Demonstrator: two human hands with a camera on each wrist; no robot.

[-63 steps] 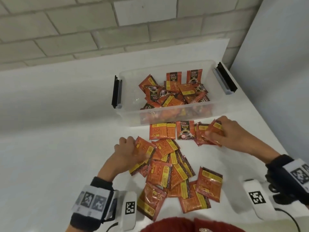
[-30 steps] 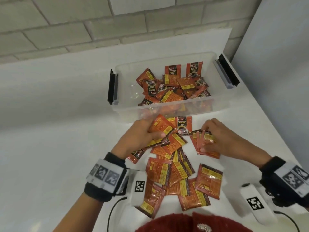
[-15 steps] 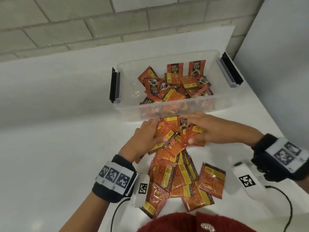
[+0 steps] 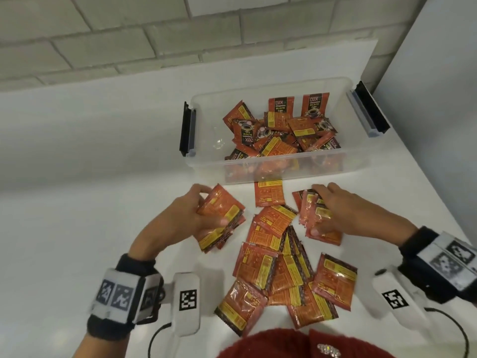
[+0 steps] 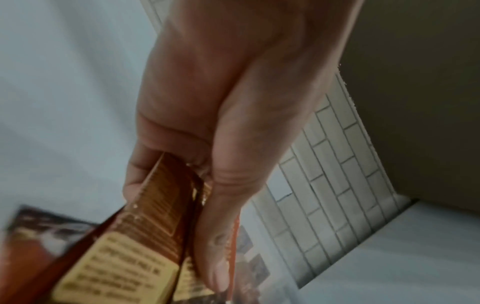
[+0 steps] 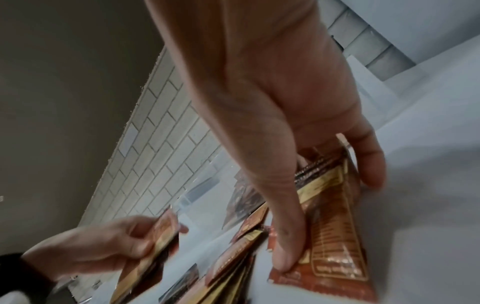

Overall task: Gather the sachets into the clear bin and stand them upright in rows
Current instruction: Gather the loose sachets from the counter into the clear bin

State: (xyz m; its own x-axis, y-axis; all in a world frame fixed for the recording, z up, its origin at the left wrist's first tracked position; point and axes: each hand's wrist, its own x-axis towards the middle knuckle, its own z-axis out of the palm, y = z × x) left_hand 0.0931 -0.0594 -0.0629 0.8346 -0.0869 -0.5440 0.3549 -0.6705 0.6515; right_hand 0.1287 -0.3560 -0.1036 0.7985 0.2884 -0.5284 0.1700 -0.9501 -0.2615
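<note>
Sachets fill the right half of the clear bin (image 4: 204,161) at the far side of the white table (image 4: 77,202), most lying in a jumble with two upright against the far wall; the bin's left half is bare. Near of it, a loose spread of sachets (image 4: 278,264) lies flat and overlapping on the table, one single sachet (image 4: 269,196) just beside the bin's near wall. The left hand (image 4: 185,218) holds a small stack (image 4: 222,218) clamped between thumb and curled fingers, lifted off the table. The right hand (image 4: 335,213) pinches a second fanned stack (image 4: 316,218), thumb on top, its lower edge apparently on the table. Judged step: collecting handfuls for transfer. Squaring each stack's edges before lifting, with labels facing one way, should let it go into the bare left half already upright.
</note>
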